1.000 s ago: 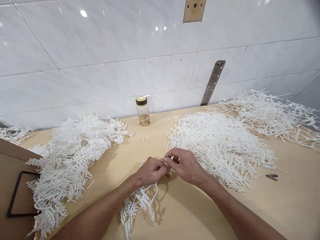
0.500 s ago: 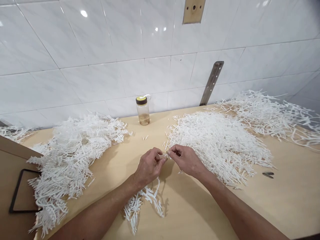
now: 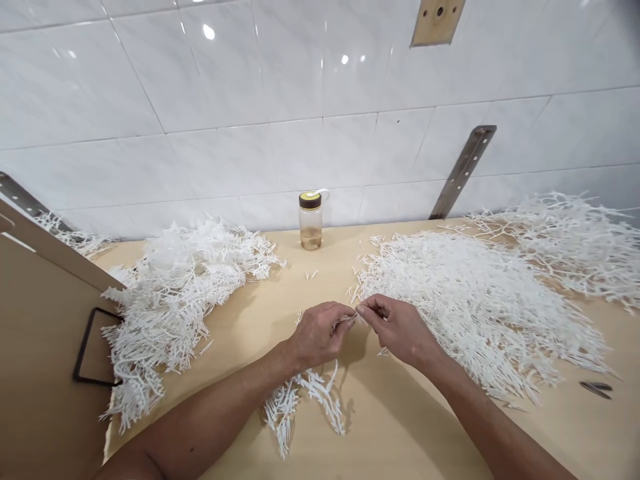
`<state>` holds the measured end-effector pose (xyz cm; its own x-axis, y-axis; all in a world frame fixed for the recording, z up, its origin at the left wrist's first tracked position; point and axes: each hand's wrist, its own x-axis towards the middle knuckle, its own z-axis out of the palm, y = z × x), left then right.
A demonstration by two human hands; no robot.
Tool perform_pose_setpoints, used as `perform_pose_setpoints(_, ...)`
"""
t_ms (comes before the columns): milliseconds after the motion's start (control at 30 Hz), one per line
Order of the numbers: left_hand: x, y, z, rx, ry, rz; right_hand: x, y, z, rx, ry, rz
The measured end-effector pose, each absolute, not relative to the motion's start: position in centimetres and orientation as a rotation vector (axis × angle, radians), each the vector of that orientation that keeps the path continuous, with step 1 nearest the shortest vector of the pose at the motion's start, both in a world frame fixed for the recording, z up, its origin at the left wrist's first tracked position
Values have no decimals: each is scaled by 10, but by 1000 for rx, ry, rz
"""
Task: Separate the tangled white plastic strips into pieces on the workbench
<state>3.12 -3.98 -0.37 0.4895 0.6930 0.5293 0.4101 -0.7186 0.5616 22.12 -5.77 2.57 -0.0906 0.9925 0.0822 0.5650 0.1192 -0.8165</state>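
Note:
My left hand [image 3: 320, 337] is closed around a white branched plastic sprue [image 3: 320, 393], whose thin prongs hang below the wrist over the table. Thumb and forefinger of my right hand [image 3: 400, 330] pinch at small white prongs right beside the left fingertips. The fingers hide most of what lies between them. Just right of my right hand spreads a heap of short loose white sticks [image 3: 480, 300]. On the left lies a pile of white sprues [image 3: 185, 293] thick with prongs.
A clear bottle [image 3: 311, 223] with a dark and yellow lid stands by the tiled wall. Barer branching runners [image 3: 575, 240] lie far right. A small dark metal tool [image 3: 596, 389] rests near the right edge. A brown panel [image 3: 50, 333] with a black handle stands at left.
The view has shifted left, so everything sits further right in it. Both hands stay together, still pinching at the sprue.

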Motion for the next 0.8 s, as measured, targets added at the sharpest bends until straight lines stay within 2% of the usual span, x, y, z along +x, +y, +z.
perform_pose_setpoints(133,32,-41,1,2298,921,1026,224,-56,24,-1529,-1769,794)
perform_pose_setpoints(467,35,-41,12,2109,922,1071,227,-58,31,-1422,-1827,961)
perform_pose_setpoints(800,37,-44,9,1715,983,816,232,-60,32,-1390,-1894,948)
